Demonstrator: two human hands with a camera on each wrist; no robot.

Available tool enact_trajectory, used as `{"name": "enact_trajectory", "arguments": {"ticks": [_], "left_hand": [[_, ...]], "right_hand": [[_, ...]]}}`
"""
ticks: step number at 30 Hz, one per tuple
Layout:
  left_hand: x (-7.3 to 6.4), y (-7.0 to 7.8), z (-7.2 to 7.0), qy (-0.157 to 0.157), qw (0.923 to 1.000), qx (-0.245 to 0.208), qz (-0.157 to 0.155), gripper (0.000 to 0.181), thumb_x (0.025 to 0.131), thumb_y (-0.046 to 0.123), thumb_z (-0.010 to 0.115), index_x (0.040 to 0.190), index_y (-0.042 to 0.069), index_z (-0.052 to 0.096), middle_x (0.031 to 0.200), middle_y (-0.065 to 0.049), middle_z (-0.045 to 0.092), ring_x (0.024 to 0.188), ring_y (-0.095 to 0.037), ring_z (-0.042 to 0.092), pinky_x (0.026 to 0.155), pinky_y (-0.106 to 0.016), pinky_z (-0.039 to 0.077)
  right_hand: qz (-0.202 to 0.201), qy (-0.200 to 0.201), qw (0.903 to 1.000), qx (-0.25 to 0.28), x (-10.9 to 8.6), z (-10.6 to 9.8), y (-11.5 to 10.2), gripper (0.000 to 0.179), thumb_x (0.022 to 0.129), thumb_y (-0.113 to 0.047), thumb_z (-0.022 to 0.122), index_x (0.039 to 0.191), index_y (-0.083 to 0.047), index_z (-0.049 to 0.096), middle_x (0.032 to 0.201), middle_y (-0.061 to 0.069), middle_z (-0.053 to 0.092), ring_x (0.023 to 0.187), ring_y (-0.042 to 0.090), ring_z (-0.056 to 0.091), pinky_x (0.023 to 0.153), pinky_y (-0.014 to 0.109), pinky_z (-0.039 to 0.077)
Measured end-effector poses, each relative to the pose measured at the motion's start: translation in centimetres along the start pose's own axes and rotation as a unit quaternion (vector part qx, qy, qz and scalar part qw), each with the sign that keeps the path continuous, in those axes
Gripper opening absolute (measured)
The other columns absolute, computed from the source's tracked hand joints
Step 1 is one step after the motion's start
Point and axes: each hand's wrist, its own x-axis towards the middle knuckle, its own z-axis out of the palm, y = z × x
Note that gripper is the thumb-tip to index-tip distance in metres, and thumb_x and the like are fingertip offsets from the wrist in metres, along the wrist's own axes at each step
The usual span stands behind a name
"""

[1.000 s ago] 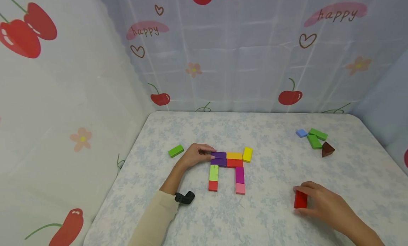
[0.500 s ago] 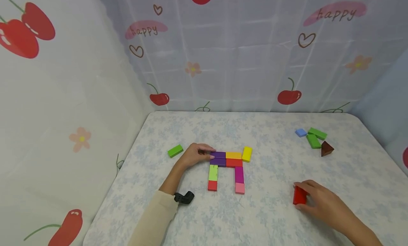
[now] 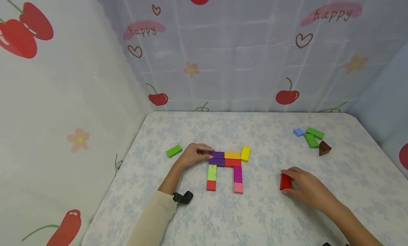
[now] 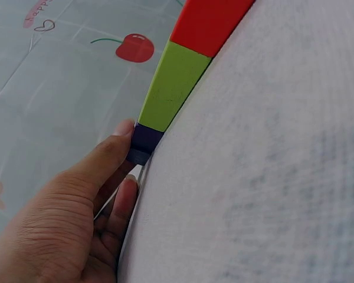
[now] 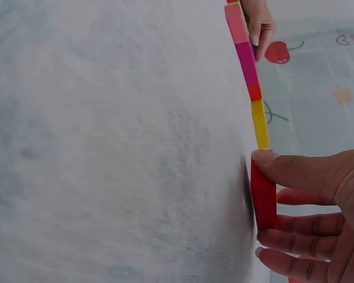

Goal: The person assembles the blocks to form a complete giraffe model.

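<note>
In the head view my left hand rests at the left end of the stacked purple blocks, pinching the upper purple block between thumb and finger. In the left wrist view the thumb lies against a purple block. My right hand holds a red block by its two ends, to the right of the laid-out blocks. In the right wrist view the thumb is on one end of the red block and fingertips are at the other. A shadow lies beside this block; whether it touches the table cannot be told.
The arrangement also has orange, red, magenta, pink, lime and yellow blocks. A green block lies left. Green blocks, a blue piece and a brown triangular block lie far right.
My right hand has moved left and farther from me with the red block, nearer to the arrangement. The left hand stays on the purple block.
</note>
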Motion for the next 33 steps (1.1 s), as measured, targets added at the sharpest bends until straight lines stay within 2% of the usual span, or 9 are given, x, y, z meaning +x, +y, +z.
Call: {"name": "enact_trajectory", "arguments": {"ticks": [4, 8, 19, 24, 33], "left_hand": [[-0.2, 0.0, 0.0, -0.002, 1.0, -0.003, -0.003, 0.026, 0.086, 0.024, 0.084, 0.113, 0.022, 0.081, 0.111, 0.007, 0.074, 0.084, -0.015, 0.061, 0.069, -0.027, 0.049], [-0.3, -0.1, 0.0, 0.001, 1.0, -0.003, -0.003, 0.026, 0.086, 0.023, 0.084, 0.113, 0.021, 0.081, 0.112, 0.007, 0.074, 0.085, -0.015, 0.062, 0.07, -0.027, 0.049], [-0.4, -0.4, -0.2, 0.001, 0.9999, -0.014, 0.0, 0.026, 0.087, 0.022, 0.084, 0.112, 0.024, 0.081, 0.112, 0.008, 0.074, 0.087, -0.015, 0.062, 0.07, -0.027, 0.048], [-0.4, -0.4, -0.2, 0.004, 0.9999, -0.012, 0.004, 0.026, 0.087, 0.022, 0.084, 0.113, 0.021, 0.081, 0.112, 0.005, 0.074, 0.085, -0.016, 0.062, 0.069, -0.027, 0.048], [-0.1, -0.1, -0.5, -0.01, 0.9999, -0.007, 0.012, 0.028, 0.087, 0.023, 0.083, 0.115, 0.019, 0.08, 0.113, 0.004, 0.074, 0.084, -0.015, 0.062, 0.068, -0.027, 0.049]], "right_hand": [[0.002, 0.006, 0.9998, -0.021, 1.3, -0.4, -0.2, 0.06, 0.075, -0.029, 0.091, 0.124, -0.001, 0.07, 0.118, 0.018, 0.067, 0.093, 0.028, 0.067, 0.071, 0.045, 0.057], [0.0, 0.012, 0.9996, -0.026, 3.4, -0.6, -0.5, 0.057, 0.076, -0.025, 0.091, 0.124, -0.002, 0.071, 0.117, 0.019, 0.067, 0.097, 0.032, 0.066, 0.076, 0.047, 0.058], [0.017, 0.021, 0.9995, 0.016, 9.5, -0.2, 0.1, 0.057, 0.082, -0.019, 0.087, 0.129, 0.003, 0.066, 0.119, 0.024, 0.065, 0.097, 0.034, 0.063, 0.082, 0.049, 0.057], [0.029, 0.02, 0.9991, 0.023, 11.7, -0.3, 0.4, 0.058, 0.084, -0.015, 0.085, 0.133, 0.005, 0.062, 0.121, 0.026, 0.064, 0.098, 0.036, 0.063, 0.084, 0.05, 0.057], [0.061, 0.015, 0.9972, 0.039, 14.3, 0.6, 1.3, 0.057, 0.086, -0.019, 0.084, 0.134, 0.003, 0.063, 0.113, 0.022, 0.067, 0.091, 0.03, 0.058, 0.079, 0.044, 0.056]]}}
